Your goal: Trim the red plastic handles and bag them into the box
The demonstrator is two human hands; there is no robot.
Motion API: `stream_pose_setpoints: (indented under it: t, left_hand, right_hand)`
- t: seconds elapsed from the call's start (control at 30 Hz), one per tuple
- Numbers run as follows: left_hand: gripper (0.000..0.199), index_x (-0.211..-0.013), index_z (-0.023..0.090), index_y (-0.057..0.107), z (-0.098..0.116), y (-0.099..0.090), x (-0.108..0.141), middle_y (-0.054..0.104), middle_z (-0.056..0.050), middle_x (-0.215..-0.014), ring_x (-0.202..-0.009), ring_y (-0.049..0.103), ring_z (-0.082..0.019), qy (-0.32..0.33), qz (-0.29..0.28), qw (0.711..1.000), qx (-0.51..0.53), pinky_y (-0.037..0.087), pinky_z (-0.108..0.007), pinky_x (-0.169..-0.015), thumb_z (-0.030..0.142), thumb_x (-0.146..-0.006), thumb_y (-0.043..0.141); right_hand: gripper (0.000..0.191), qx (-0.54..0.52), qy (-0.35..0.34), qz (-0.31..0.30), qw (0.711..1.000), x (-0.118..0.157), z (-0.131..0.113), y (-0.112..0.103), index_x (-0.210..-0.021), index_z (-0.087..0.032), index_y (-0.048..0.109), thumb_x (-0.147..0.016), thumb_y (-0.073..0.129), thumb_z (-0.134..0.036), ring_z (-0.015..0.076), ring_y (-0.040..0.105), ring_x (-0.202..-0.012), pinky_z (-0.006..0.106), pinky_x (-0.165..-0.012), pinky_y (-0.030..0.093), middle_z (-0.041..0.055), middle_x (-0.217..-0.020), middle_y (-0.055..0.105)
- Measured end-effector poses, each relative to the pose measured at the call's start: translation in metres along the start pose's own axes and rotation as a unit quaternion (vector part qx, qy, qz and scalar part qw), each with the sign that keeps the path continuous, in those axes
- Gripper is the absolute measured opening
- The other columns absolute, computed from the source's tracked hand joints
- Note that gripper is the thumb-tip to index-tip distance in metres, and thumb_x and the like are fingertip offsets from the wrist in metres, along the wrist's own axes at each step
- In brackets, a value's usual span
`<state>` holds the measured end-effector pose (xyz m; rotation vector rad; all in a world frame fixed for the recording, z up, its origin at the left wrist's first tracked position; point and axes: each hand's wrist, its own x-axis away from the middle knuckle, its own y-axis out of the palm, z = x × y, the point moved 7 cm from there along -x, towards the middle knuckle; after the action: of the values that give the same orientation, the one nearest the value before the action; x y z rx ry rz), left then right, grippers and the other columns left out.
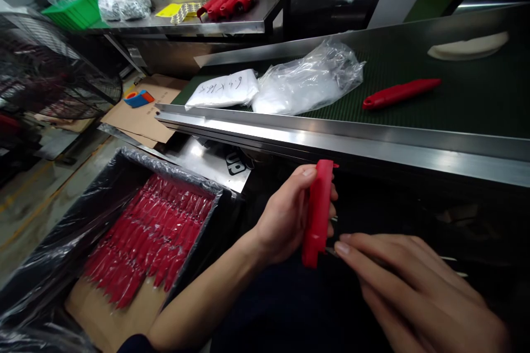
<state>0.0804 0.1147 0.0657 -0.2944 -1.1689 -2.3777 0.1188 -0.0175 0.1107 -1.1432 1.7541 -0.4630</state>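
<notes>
My left hand (290, 215) is wrapped round a long red plastic part (319, 212), which it holds nearly upright in front of my body. Close to the part's lower end, my right hand (406, 281) pinches a thin pointed metal tool (330, 251). Its tip is at the part's lower right edge; whether they touch I cannot tell. Most of the tool is hidden by my fingers. Beyond both hands, another red plastic part (401, 94) lies on the green conveyor belt (385, 74), with a white curved piece (467, 46) farther back.
On the belt lie clear plastic bags (306, 80) and a white packet (223, 89). At lower left a lined box (215, 215) contains many bagged red parts (153, 226). Red pieces (227, 4) sit on a metal shelf (232, 27). A tape roll (139, 99) rests on cardboard (153, 118), near a fan (58, 66).
</notes>
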Motion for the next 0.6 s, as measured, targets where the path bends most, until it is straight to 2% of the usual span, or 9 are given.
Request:
stream_pose_setpoints:
  t: [0.1,0.23,0.33,0.6]
  left_hand:
    - [0.028,-0.099,0.021,0.052,0.0,-0.002,-0.001,0.052,0.001,-0.085,-0.055,0.047,-0.007,0.004,0.011,1.0,0.001,0.045,-0.018,-0.046,0.047,-0.09,0.053]
    - [0.036,-0.102,0.024,0.049,0.001,-0.003,0.005,0.05,0.004,-0.085,-0.054,0.047,-0.004,0.021,0.023,0.995,-0.091,0.043,-0.015,-0.047,0.035,-0.08,0.074]
    - [0.041,-0.102,0.023,0.049,-0.002,0.001,0.015,0.051,0.005,-0.085,-0.052,0.05,-0.003,0.018,0.014,0.988,-0.152,0.043,-0.014,-0.047,0.027,-0.075,0.08]
    - [0.04,-0.1,0.021,0.051,-0.01,0.008,0.032,0.054,0.004,-0.087,-0.054,0.052,-0.002,-0.01,-0.001,0.99,-0.141,0.044,-0.012,-0.048,0.027,-0.075,0.081]
  right_hand:
    - [0.041,-0.005,-0.017,-0.014,1.0,0.006,0.003,-0.003,-0.121,-0.019,0.065,-0.086,0.053,-0.002,0.0196,0.062,-0.107,0.033,-0.084,0.051,0.0072,-0.116,0.065]
    - [0.043,0.011,0.021,0.072,0.997,0.005,0.018,-0.018,-0.122,-0.018,0.063,-0.084,0.057,-0.002,0.022,0.063,-0.106,0.035,-0.083,0.053,0.0084,-0.117,0.064]
    - [0.04,0.032,0.035,0.116,0.992,-0.004,0.023,-0.026,-0.119,-0.015,0.065,-0.082,0.062,-0.001,0.0224,0.064,-0.103,0.035,-0.083,0.051,0.0101,-0.115,0.065]
    - [0.043,0.087,0.037,0.105,0.99,-0.02,0.015,-0.024,-0.121,-0.013,0.063,-0.082,0.061,0.004,0.0224,0.061,-0.102,0.04,-0.082,0.048,0.0118,-0.113,0.065]
